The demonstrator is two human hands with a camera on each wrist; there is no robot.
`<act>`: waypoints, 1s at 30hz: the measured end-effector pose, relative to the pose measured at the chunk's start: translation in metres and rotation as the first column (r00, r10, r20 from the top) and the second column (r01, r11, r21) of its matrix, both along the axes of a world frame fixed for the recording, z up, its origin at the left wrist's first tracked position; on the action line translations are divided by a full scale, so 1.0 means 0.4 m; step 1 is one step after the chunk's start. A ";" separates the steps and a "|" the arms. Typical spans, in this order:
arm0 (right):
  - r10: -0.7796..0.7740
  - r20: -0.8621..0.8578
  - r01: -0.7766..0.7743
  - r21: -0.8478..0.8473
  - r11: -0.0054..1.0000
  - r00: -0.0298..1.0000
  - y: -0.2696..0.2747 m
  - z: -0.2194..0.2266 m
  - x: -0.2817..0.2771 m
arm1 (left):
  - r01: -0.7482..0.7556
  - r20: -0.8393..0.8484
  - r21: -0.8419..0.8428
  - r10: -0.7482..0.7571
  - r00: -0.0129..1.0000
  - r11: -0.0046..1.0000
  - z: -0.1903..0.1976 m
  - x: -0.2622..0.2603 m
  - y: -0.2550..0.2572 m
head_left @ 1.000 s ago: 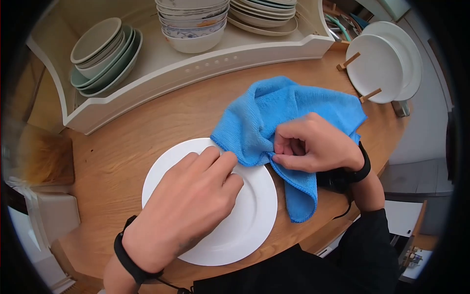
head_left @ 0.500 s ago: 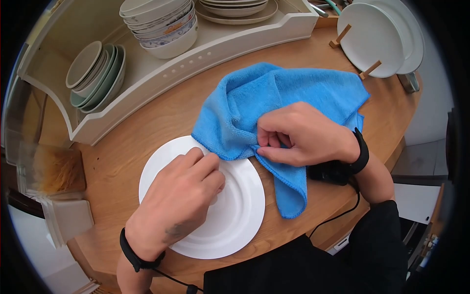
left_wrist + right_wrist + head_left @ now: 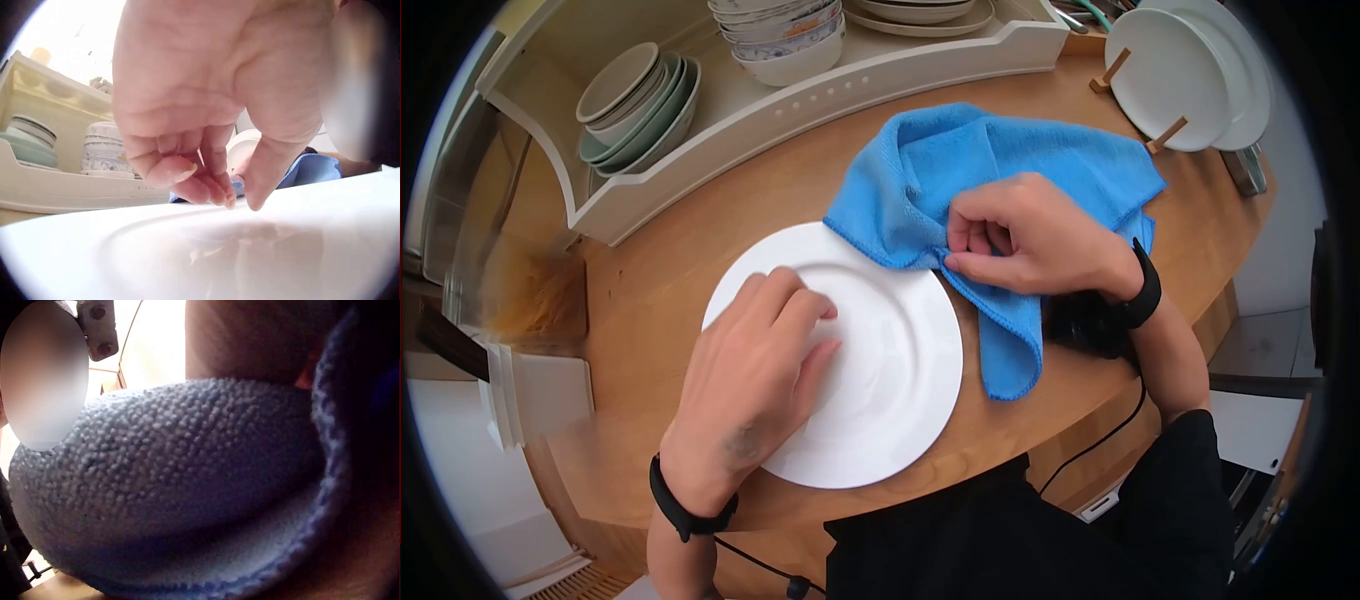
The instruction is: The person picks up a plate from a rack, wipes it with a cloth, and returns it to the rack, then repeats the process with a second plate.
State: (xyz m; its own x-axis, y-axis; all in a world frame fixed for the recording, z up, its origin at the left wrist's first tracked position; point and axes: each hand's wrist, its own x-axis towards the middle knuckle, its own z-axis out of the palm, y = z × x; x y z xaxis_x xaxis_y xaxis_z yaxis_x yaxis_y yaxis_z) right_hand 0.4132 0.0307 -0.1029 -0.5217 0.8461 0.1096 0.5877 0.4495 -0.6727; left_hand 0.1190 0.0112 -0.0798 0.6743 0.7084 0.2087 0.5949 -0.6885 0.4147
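Your left grip [image 3: 748,375], apart above the plate [image 3: 885,350], should steady it; your right grip [image 3: 1040,240] pinches the cloth [image 3: 945,165] alongside.

The white round plate [image 3: 885,400] looks like glazed ceramic, smooth and glossy enough to mirror the fingers faintly in the left wrist view. The blue towelling cloth [image 3: 1050,150] is matt and rough, its surface nubby and its edge thickly stitched. Under them, the brown wooden tabletop [image 3: 670,270] shows grain and a soft satin sheen. The black fabric sleeve [image 3: 1175,490] looks matt, the white, patterned, rounded bowls [image 3: 800,62] glossy and ceramic.
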 end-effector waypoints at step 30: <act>-0.009 -0.028 0.010 0.052 0.999 1.000 -0.017 -0.006 0.012 | 0.050 0.113 -0.419 -0.003 0.994 0.907 0.082 -0.002 -0.083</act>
State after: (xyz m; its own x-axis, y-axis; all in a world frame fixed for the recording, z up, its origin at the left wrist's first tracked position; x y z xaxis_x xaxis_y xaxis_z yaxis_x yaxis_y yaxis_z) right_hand 0.4180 0.0238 -0.1053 -0.5100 0.8436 0.1681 0.5733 0.4790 -0.6648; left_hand 0.1181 -0.0220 -0.0470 0.6842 0.7286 -0.0320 0.5144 -0.4511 0.7293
